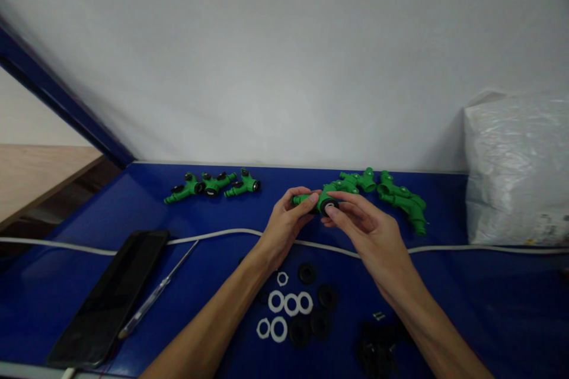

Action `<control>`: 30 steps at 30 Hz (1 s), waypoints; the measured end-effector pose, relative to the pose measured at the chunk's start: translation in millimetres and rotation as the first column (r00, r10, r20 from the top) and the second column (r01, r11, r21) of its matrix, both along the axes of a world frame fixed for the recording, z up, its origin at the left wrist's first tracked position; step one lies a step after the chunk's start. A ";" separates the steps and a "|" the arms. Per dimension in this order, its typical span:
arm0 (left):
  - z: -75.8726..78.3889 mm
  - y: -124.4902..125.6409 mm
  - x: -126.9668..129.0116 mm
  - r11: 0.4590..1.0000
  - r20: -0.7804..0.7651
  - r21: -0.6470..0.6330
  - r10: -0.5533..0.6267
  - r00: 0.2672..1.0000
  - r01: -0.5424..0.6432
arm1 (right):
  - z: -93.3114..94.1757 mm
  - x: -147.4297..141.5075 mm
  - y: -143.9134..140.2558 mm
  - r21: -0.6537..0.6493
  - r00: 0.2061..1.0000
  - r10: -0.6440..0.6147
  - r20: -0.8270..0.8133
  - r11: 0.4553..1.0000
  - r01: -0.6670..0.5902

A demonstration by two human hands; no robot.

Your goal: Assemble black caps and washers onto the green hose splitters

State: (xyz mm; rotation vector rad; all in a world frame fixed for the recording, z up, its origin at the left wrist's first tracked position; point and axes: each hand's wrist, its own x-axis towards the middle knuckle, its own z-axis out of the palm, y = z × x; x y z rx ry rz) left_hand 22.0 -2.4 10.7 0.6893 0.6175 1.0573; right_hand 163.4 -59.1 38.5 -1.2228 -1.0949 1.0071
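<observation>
My left hand (288, 218) grips a green plastic hose fitting (311, 198) above the blue table (489, 296). My right hand (362, 220) pinches a black ring (329, 206) at the fitting's near end with its fingertips. Below my hands lie several white rings (291, 303) and several black rings (320, 303) loose on the table. Three finished green fittings with black ends (212, 185) sit in a row at the back left. A pile of bare green fittings (395, 196) lies at the back right, just behind my right hand.
A white cable (213, 235) runs across the table. A dark phone (113, 296) and a thin screwdriver-like tool (157, 291) lie at the front left. A clear plastic bag (518, 169) stands at the right against the white wall. Small black parts (377, 340) sit near my right forearm.
</observation>
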 end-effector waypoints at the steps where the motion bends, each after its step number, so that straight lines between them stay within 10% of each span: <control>1: -0.3 -0.1 0.0 1.000 -0.006 0.003 -0.009 1.000 0.009 | -0.6 0.3 0.2 0.006 1.000 -0.003 0.003 1.000 0.003; 30: 0.0 -1.4 -1.7 1.000 -0.030 0.005 -0.026 0.999 0.027 | -3.5 1.7 0.4 0.071 1.000 -0.010 0.017 0.997 0.009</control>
